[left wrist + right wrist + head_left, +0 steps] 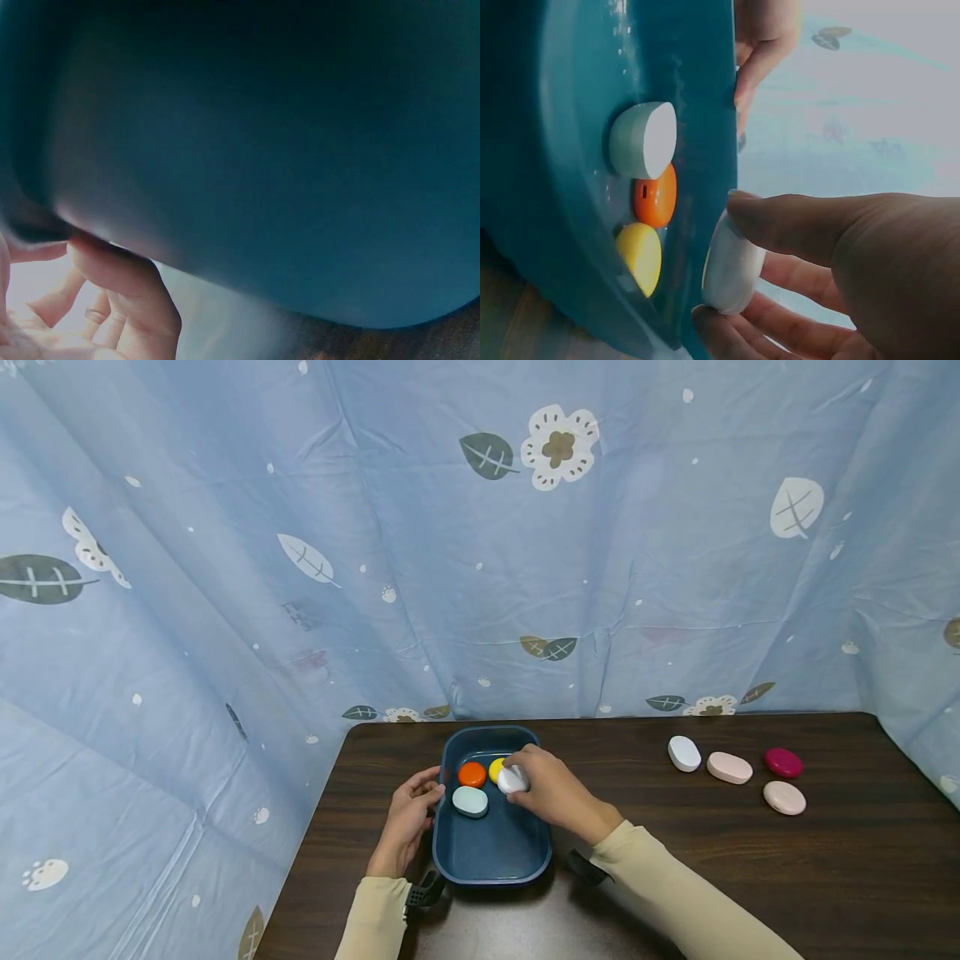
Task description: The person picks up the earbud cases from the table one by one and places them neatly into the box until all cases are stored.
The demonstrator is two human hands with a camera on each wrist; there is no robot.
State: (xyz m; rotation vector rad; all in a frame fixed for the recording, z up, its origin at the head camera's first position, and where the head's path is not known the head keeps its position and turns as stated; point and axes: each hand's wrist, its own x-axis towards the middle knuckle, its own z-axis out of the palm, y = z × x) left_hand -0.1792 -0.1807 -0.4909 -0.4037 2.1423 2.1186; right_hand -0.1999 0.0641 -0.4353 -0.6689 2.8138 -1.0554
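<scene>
A blue rectangular tray (491, 852) lies on the table. My left hand (408, 818) grips its left rim between thumb and fingers. Over the tray, my right hand (558, 789) pinches a smooth white oval piece (733, 266) by its edges, thumb on one side and fingertips on the other. Inside the tray sit a pale mint rounded piece (470, 802), an orange one (472, 774) with a small dark slot (645, 191), and a yellow one (641, 259). In the head view the white piece partly hides the yellow one. The tray's outer wall (262, 165) fills most of the left wrist view.
On the table's right side lie a white oval piece (684, 753), two pale pink ones (729, 767) and a dark magenta one (783, 762). A blue patterned curtain (480, 568) hangs behind the dark wooden table (637, 877) and along its left side.
</scene>
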